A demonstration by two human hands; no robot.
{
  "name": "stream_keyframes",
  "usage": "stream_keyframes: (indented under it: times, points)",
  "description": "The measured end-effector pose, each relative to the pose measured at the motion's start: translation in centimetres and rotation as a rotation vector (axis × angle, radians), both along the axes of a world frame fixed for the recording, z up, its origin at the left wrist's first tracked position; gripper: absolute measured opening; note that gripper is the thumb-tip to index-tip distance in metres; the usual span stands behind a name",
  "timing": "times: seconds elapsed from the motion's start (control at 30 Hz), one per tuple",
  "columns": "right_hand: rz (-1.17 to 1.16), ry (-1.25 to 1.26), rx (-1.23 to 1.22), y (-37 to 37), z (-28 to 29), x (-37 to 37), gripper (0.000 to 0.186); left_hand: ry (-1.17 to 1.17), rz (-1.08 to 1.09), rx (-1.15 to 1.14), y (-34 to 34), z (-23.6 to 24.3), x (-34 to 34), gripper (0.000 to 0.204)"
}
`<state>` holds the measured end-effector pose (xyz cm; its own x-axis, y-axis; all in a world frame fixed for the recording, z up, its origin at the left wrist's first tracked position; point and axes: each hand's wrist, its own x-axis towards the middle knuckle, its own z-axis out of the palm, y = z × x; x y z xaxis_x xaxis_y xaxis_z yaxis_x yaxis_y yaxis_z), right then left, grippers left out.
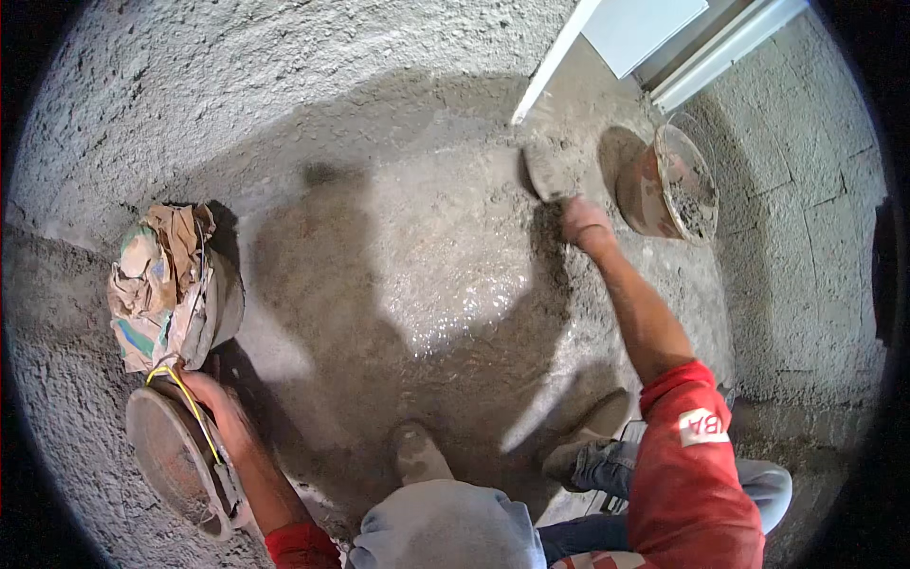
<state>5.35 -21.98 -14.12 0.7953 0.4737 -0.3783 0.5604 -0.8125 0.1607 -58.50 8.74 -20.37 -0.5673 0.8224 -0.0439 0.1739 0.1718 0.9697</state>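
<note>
My right hand [585, 223] is closed around the handle of a trowel [545, 171], its broad blade coated in grey mortar. The blade is low over the floor, close to the lower end of a white door frame edge [552, 59]. At the left, my left hand [207, 391] is against the upper side of a mortar-stained bucket [142, 417] with a yellow-covered handle [196, 417]. That bucket is tilted, and dried residue coats its inside. My left fingertips are hidden beside the handle and bucket, so their grip is unclear.
Crumpled brown paper sacks [156, 275] fill another bucket [226, 299] on the left. A tilted bucket [649, 190] with grey mortar inside stands at the right by a rough wall [787, 228]. Wet mortar glistens on the floor [455, 275]. My shoes [417, 453] are at the near side.
</note>
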Motion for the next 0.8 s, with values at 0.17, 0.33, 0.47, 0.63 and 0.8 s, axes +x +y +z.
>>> stream_keyframes:
  times: [0.17,0.33,0.47,0.63,0.8]
  points:
    - [0.114,-0.012,0.021,-5.0,3.1,-7.2,0.033,-0.075,0.065,-0.04,-0.9,2.6,1.6,0.039]
    - [0.648,0.296,-0.148,-7.4,6.2,-23.5,0.027,0.042,0.084,-0.054,0.1,2.9,-2.5,0.039]
    - [0.646,0.356,-0.159,-11.7,3.0,-23.7,0.034,-0.18,-0.028,-0.079,-2.9,6.2,4.4,0.043]
    - [0.413,0.217,-0.178,-10.6,3.6,-15.0,0.033,-0.186,-0.058,-0.036,-1.3,3.7,2.7,0.042]
    - [0.504,0.181,-0.025,-9.2,1.6,-16.0,0.03,0.226,-0.263,0.186,5.0,0.3,-13.3,0.044]
